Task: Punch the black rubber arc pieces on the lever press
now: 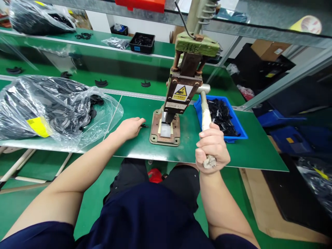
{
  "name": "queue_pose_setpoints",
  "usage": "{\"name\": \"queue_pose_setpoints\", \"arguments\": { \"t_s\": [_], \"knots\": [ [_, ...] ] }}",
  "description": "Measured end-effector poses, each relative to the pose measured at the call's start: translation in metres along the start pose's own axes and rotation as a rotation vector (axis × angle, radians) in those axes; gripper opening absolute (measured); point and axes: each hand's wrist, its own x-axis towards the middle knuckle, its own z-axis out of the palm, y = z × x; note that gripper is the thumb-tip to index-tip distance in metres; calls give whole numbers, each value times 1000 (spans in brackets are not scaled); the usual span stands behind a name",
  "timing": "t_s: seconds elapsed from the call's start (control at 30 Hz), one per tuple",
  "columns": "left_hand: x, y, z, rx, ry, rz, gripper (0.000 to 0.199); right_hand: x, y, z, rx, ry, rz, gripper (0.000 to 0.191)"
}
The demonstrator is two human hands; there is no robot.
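Observation:
My right hand (pixel 212 148) is wrapped round the pale, wrapped lever handle (pixel 205 112) of a green hand press (pixel 197 46), to the right of its head. My left hand (pixel 131 128) pinches a small black part (pixel 144 126) over the green table, left of the press base (pixel 155 131). Beneath the press ram (pixel 169 117) lies a whitish block (pixel 165 131) on the base. A yellow warning label (pixel 181 92) is on the press front.
A blue bin (pixel 240 122) of black parts stands right of the press. Left lies a clear plastic bag (pixel 52 107) of dark parts. Behind, curved black pieces (pixel 101 83) lie on a green strip; a black tray (pixel 142 48) sits farther back.

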Motion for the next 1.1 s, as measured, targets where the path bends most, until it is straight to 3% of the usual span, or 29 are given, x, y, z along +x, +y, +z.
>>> {"name": "queue_pose_setpoints", "arguments": {
  "t_s": [0.1,0.17,0.27,0.33,0.43,0.57,0.77,1.1],
  "knots": [
    [9,8,6,-169,38,20,23,-1,0,-1,-11,-2,3,18],
    [16,11,12,-369,70,-60,20,-2,1,-2,-26,-3,18,19],
    [25,14,17,-696,123,-202,35,-5,1,-3,-39,1,49,20],
    [31,20,15,-863,90,-216,40,-6,1,-3,-40,4,59,21],
    [43,35,10,-1022,-53,-191,44,-5,0,-1,-39,10,55,21],
    [63,52,10,-1083,-130,-204,47,-2,0,1,-31,13,12,22],
    [85,54,12,-1065,-184,-244,43,0,0,1,-18,6,-15,23],
    [90,58,3,-1156,-367,-286,44,-1,6,1,26,9,-76,22]
  ]
}}
